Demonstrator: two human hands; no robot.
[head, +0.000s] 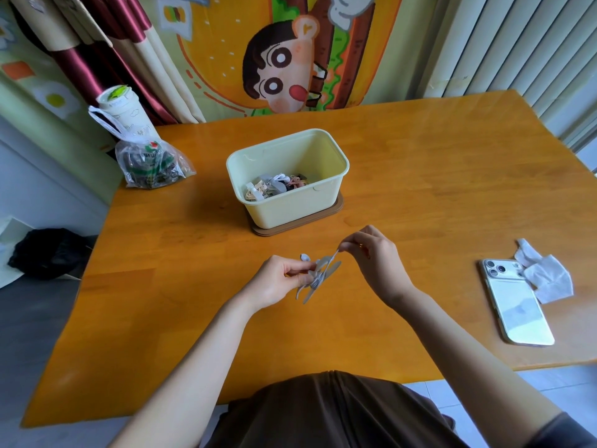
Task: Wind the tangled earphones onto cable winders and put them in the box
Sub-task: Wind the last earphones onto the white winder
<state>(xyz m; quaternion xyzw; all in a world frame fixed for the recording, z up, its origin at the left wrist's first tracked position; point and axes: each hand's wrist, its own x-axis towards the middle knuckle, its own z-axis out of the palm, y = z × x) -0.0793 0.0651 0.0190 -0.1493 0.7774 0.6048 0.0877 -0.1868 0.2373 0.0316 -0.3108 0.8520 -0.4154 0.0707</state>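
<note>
Open tabletop (420,195) stretch before the box (290,210); phone (517,305) and tissue (547,278) off right

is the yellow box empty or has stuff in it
Not empty: several cable bundles lie on the floor of the box, far below its rim.

One camera sits on the person's head and looks forward and down at the table (436,176). It is close: both arms come in from the bottom edge, and the left hand (277,281) and right hand (376,257) meet near the middle. The lens is wide, so the table's edges spread out. The box (290,208) sits just past the hands, and a cartoon curtain (290,59) fills the top.
</note>
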